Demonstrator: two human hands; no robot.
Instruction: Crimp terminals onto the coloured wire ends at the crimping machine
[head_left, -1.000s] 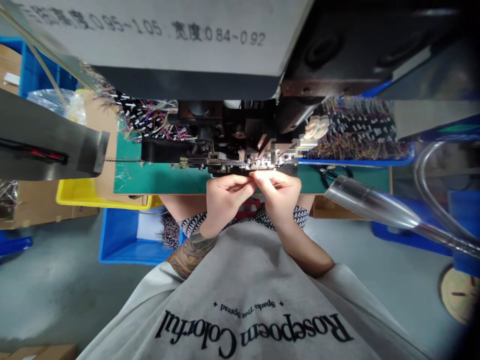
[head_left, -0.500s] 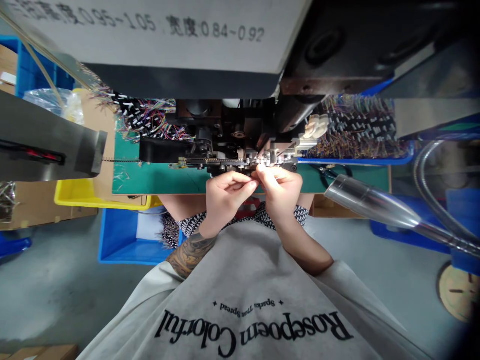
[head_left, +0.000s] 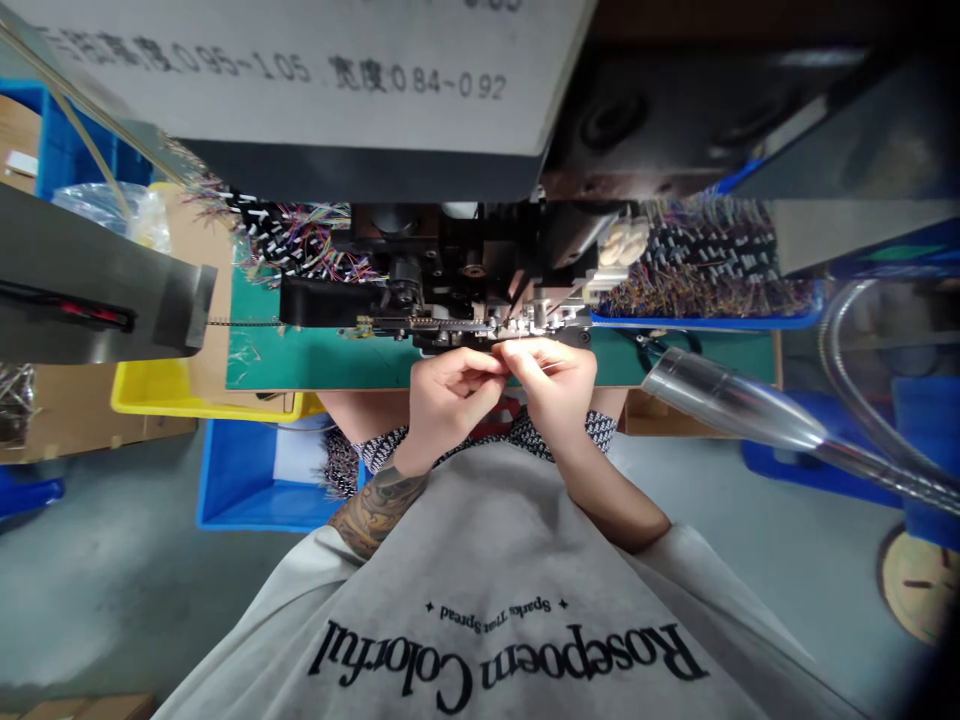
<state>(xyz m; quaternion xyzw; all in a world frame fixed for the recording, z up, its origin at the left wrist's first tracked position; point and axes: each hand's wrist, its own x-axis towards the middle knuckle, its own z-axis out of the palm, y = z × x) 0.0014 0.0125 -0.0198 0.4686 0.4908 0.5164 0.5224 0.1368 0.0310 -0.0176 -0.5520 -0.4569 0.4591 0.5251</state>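
My left hand and my right hand meet fingertip to fingertip at the front of a dark crimping machine. Both are closed in a pinch. Whatever lies between the fingers is too small to make out; a thin pale strand seems to show by the right thumb. Just beyond my fingertips is the machine's lit metal head. A strip of small terminals runs into it from the left.
Bundles of thin coloured wires with white connectors lie left of the machine, and more wire bundles fill a blue tray at right. A clear-tipped lamp juts in from the right. A yellow tray and a blue bin stand at left.
My right hand has drawn back slightly from the machine's lit head, toward me and to the left. My left hand has barely moved. The view has shifted a little.
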